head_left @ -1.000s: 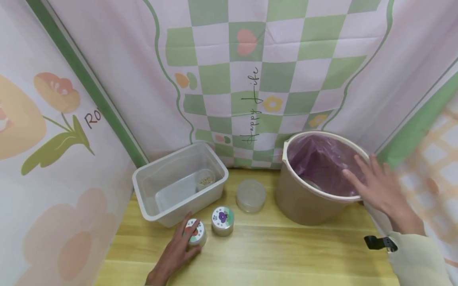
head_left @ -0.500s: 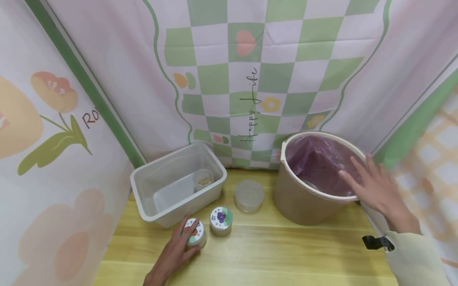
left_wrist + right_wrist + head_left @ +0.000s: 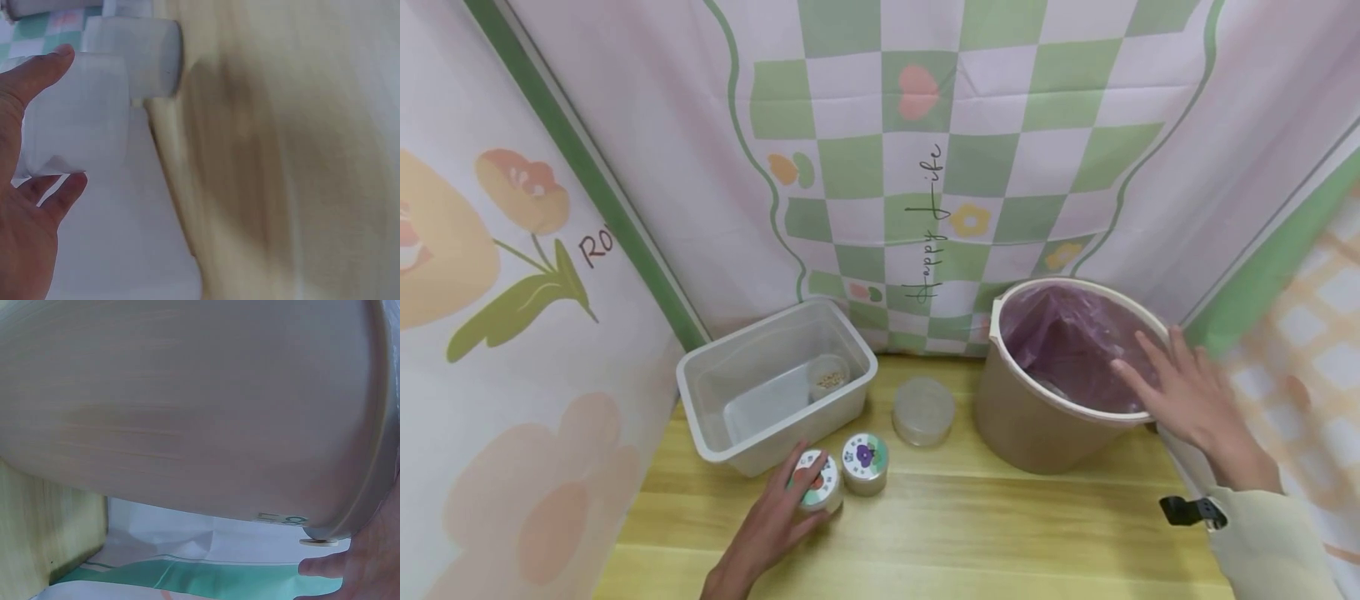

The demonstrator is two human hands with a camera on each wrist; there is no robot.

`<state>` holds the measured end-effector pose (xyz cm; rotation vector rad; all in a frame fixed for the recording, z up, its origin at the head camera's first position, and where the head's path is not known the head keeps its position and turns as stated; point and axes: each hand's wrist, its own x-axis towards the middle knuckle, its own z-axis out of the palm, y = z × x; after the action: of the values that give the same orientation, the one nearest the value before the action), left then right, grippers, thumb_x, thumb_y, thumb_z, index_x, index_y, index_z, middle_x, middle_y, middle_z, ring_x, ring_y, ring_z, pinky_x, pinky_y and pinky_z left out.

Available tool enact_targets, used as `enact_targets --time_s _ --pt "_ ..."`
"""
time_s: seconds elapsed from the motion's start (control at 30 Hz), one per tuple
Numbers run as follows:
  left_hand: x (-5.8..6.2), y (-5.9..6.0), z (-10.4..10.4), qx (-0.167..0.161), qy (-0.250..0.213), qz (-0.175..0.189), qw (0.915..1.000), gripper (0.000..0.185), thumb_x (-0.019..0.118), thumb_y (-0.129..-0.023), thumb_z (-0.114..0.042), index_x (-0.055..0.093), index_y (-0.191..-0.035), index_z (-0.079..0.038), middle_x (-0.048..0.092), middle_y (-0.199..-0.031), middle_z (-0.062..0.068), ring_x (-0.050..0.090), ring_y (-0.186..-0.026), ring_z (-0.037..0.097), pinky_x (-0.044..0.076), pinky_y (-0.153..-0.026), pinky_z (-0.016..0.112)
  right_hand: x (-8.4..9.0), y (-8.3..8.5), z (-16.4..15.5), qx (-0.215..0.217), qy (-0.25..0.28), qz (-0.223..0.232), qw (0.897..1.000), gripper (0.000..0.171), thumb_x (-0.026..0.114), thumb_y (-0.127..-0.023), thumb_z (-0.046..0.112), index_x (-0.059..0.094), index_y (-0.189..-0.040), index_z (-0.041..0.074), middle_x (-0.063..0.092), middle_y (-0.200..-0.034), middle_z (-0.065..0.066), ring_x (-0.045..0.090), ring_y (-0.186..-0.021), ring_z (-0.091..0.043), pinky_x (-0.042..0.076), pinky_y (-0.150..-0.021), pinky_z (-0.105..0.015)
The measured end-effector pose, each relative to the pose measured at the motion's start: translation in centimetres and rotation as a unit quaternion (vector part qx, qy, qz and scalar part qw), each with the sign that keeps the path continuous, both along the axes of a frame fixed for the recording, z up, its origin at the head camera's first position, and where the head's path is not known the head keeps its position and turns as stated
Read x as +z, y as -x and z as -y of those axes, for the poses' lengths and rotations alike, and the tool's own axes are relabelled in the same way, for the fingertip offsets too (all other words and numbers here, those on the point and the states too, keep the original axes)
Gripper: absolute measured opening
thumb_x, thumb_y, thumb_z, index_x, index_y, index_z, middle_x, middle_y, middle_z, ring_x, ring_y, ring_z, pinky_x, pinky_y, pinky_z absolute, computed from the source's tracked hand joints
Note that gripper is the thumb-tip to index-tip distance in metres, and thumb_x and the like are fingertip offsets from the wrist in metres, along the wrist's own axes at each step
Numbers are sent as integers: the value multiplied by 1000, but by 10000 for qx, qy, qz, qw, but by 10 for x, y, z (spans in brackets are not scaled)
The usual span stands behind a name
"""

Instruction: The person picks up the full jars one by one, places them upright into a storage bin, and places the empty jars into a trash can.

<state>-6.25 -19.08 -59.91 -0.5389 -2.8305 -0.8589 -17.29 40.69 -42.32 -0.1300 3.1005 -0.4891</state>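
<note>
My left hand (image 3: 763, 525) grips a small clear jar (image 3: 829, 492) whose white lid label bears a red picture. Thumb and fingers lie on opposite sides of this jar in the left wrist view, its bottom apart from the wood. Close to its right stands a second jar (image 3: 865, 467) with a purple flower on the lid. My right hand (image 3: 1187, 400), fingers spread and fairly straight, is at the right rim of a beige bin (image 3: 1026, 425) lined with a purple bag (image 3: 1060, 325). In the right wrist view, the bin's side fills most of the picture.
A white rectangular tub (image 3: 805, 437) stands behind the left hand, holding a small clear cup with grains (image 3: 830, 382). A round translucent container (image 3: 923, 411) sits between tub and bin. Patterned cloth (image 3: 925, 250) hangs behind the wooden table (image 3: 970, 542).
My left hand has shifted slightly right and up in the view with the red-labelled jar, bringing it closer to the purple-flower jar. The right hand stays at the bin.
</note>
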Motion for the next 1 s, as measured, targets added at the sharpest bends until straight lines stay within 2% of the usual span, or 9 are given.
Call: enact_targets --time_s 0.43,0.7,1.0 --pt "31 10 -14 -307 60 -871 9957 101 94 -86 -30 39 -170 -26 27 -180 17 52 -150 40 62 -104 53 0 1 -1 -36 -60 -3 10000 82 36 -115 56 4 -175 9 -25 -174 -31 -1 -146 -84 -2 -114 -93" --pt "41 22 -24 -487 -82 -1297 9903 104 96 -83 -26 39 -170 -22 29 -178 21 49 -151 44 63 -103 54 0 1 0 -29 -24 -19 10000 82 36 -115 56 4 -176 11 -26 -174 -29 -1 -146 -83 -2 -115 -93" --pt "51 35 -39 -615 -364 -1344 9884 101 95 -86 -27 40 -170 -22 29 -178 21 45 -155 44 61 -106 55 -1 2 -1 -38 -2 -31 10000 83 37 -115 57 4 -176 12 -26 -175 -29 0 -147 -83 -1 -114 -94"
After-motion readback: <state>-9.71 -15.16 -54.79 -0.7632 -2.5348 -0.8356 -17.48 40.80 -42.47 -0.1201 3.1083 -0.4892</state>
